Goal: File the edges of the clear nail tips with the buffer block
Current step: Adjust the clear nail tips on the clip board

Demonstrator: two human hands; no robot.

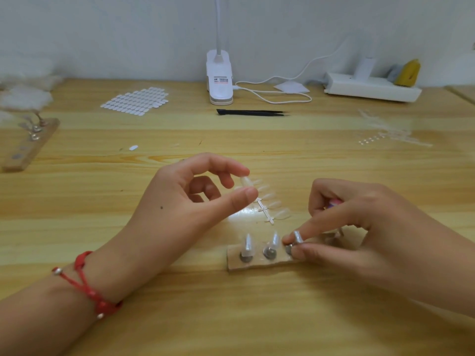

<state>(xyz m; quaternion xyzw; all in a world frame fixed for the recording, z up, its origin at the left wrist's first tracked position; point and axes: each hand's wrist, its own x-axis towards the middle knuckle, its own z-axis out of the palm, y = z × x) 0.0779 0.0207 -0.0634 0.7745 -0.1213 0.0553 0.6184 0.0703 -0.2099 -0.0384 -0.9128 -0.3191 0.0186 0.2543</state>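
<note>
a view looking down on a pale wooden counter (231,317) and 2 bare hands. the left hand (190,204), with a red cord bracelet (87,283) at the wrist, is raised just off the counter and pinches 1 loose clear nail tip (245,181) between thumb and index finger, its other fingers (205,187) curled loosely toward the palm. just beyond that tip, a strip of clear tips (272,201) lies flat on the counter, about 5 of them joined to a thin plastic spine. nearer the viewer sits a small wooden holder (257,264) with metal pegs, and 2 mounted tips (248,246) stand upright on its left pegs. the right hand (365,227) covers the holder's right end, with thumb and index finger pinched on a 3rd tip (297,237) at the next peg. a pink and purple thing (334,202) shows between that hand's curled fingers; it may be the buffer block, but too little shows to tell. no filing stroke is under way. this looks like a changeover, with 1 tip being seated and another held ready. the task seems roughly midway: 2 or 3 tips appear dealt with, though whether their edges are smooth cannot be seen, and the strip looks left to do. farther back lie black tweezers (250,113), a sheet of small tabs (136,100), a white clip lamp base (219,78), a white power strip (372,89) and a 2nd wooden holder (28,145) at far left.
</note>
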